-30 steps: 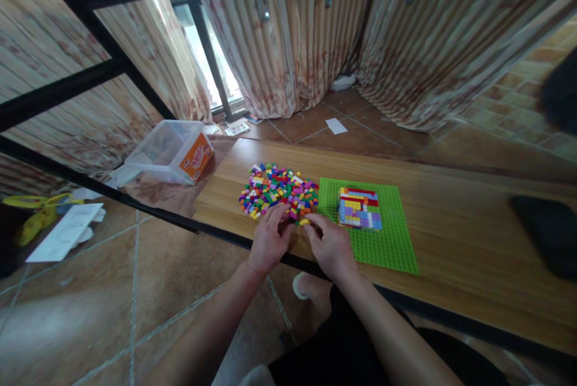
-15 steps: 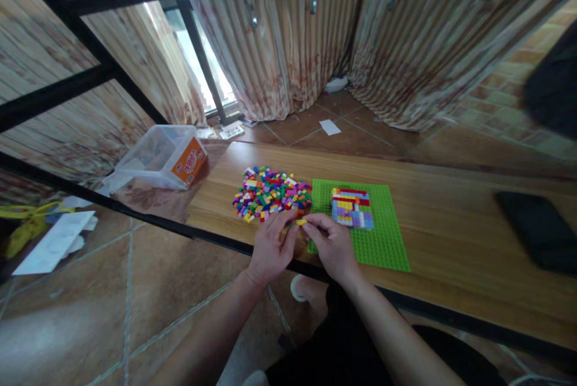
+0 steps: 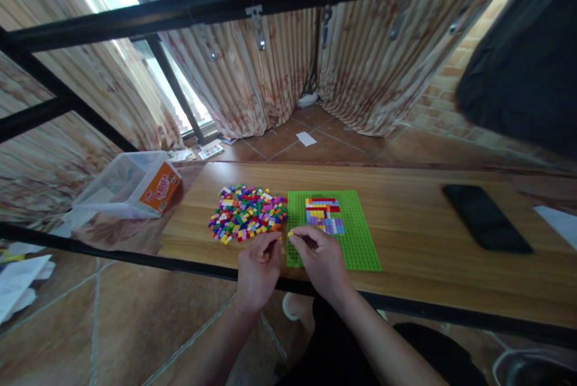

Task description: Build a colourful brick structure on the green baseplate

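Observation:
My right hand (image 3: 321, 255) pinches a small yellow brick (image 3: 291, 234) between thumb and fingers, over the left edge of the green baseplate (image 3: 360, 248). A short gap to the left, my left hand (image 3: 258, 269) has its thumb and fingertips pressed together. What sits in that pinch is too small to make out. A flat build of coloured bricks (image 3: 325, 215), red, yellow, white, purple and blue, stands on the baseplate just beyond my right hand. Beyond my left hand spreads a pile of loose bricks (image 3: 247, 211) in many colours.
Everything lies on a wooden tabletop (image 3: 406, 211) with a dark front rail. A black phone-like slab (image 3: 487, 217) lies at the right, with white paper (image 3: 556, 223) beyond it. On the floor at left stands a clear plastic bin (image 3: 121, 184). A black bar (image 3: 193, 13) crosses above.
My hands have moved apart; the yellow brick that both held between them is now at my right fingertips. The camera has turned to the right, so the scene sits further left.

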A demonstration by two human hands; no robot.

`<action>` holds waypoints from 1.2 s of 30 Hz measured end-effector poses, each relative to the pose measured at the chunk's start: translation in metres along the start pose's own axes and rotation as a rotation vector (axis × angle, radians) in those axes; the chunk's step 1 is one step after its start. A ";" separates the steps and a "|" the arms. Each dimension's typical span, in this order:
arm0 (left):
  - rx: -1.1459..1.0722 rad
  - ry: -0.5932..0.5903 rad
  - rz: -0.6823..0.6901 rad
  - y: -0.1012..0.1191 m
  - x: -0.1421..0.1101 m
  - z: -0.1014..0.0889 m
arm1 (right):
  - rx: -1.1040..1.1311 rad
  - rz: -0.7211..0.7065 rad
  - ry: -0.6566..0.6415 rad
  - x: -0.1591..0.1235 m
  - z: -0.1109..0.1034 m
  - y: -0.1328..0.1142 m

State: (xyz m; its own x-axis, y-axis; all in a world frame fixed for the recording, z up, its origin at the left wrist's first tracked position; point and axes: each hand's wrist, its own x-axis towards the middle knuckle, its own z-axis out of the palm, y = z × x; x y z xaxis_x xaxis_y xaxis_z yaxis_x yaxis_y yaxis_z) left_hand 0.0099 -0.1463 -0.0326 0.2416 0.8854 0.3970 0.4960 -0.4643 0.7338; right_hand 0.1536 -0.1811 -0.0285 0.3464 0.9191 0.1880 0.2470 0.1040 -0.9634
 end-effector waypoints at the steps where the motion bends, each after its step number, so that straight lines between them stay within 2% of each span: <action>1: 0.041 -0.003 0.024 -0.004 0.001 0.000 | -0.032 -0.011 0.027 0.003 -0.008 0.000; 6: 0.261 -0.044 0.192 -0.026 0.009 0.002 | -0.164 0.074 0.258 0.024 -0.056 0.011; 10: 0.381 -0.035 0.321 -0.037 0.014 0.005 | -0.296 0.110 0.264 0.034 -0.071 0.017; 14: 0.392 -0.023 0.388 -0.041 0.015 0.008 | -0.419 0.090 0.240 0.036 -0.069 0.016; 20: 0.334 0.003 0.409 -0.043 0.014 0.010 | -0.495 0.051 0.228 0.034 -0.068 0.017; 36: 0.323 0.048 0.381 -0.047 0.011 0.013 | -0.603 -0.049 0.157 0.035 -0.053 0.021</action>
State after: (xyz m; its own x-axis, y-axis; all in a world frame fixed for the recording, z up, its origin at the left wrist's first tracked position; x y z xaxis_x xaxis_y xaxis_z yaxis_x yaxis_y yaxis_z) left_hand -0.0002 -0.1151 -0.0696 0.4212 0.6487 0.6339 0.6146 -0.7181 0.3265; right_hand 0.2186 -0.1670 -0.0317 0.4388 0.8472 0.2993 0.7175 -0.1298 -0.6843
